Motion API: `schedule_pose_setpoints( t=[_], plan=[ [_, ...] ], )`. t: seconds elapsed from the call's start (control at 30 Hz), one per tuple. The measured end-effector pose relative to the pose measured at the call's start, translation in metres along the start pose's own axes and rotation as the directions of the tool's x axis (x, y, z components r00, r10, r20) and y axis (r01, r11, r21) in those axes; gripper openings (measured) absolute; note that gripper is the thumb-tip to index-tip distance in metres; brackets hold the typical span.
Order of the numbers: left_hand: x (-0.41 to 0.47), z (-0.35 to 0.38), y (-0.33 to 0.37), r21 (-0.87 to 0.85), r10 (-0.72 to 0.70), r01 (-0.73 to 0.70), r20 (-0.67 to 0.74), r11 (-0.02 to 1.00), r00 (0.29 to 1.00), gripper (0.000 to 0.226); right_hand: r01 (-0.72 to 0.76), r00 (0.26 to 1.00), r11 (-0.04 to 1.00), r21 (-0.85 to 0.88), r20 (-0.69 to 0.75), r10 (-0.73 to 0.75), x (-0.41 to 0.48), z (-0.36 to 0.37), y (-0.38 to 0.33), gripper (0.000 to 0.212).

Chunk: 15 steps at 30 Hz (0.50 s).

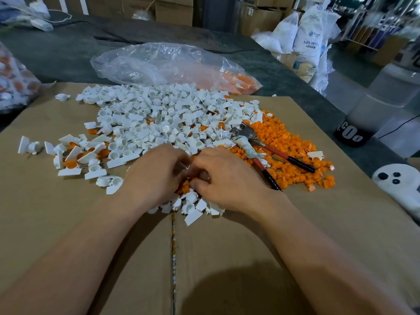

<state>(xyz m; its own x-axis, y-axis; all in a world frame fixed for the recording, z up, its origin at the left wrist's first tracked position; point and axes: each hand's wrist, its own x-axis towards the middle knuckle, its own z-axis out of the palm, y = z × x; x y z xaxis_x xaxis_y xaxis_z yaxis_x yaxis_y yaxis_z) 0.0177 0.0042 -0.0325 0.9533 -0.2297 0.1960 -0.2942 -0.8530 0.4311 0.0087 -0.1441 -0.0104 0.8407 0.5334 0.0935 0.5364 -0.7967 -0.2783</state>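
A big heap of small white plastic parts covers the middle of a cardboard sheet. To its right lies a spread of small orange plastic parts. My left hand and my right hand meet at the heap's near edge, fingers curled toward each other over a small piece between them. That piece is mostly hidden by the fingers; a bit of white and orange shows. White parts with orange inserts lie at the left.
Pliers with red and black handles lie on the orange parts. A clear plastic bag with orange parts lies behind the heap. A white object with black dots sits at the right; a dark container stands beyond the cardboard.
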Motion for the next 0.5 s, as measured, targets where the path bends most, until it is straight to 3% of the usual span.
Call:
schedule_pose_setpoints(
  t=[0.13,0.3,0.5],
  plan=[
    [-0.001,-0.0013,0.0013,-0.036,-0.045,0.042,-0.083,0.998,0.996,0.005,-0.002,1.0,1.0,0.007,-0.015,0.002,0.0009,0.0018,-0.0013,0.023],
    [-0.0028,-0.0045,0.0052,-0.103,-0.101,0.091,-0.101,0.991,0.99,0.02,0.003,0.999,0.999,-0.032,-0.035,-0.004,0.0019,0.0032,-0.0027,0.029],
    [-0.0023,-0.0044,0.0032,-0.18,-0.113,0.081,-0.178,0.98,0.978,0.01,-0.002,0.999,1.0,-0.007,-0.044,0.002,0.0014,0.0043,-0.0024,0.021]
  ],
)
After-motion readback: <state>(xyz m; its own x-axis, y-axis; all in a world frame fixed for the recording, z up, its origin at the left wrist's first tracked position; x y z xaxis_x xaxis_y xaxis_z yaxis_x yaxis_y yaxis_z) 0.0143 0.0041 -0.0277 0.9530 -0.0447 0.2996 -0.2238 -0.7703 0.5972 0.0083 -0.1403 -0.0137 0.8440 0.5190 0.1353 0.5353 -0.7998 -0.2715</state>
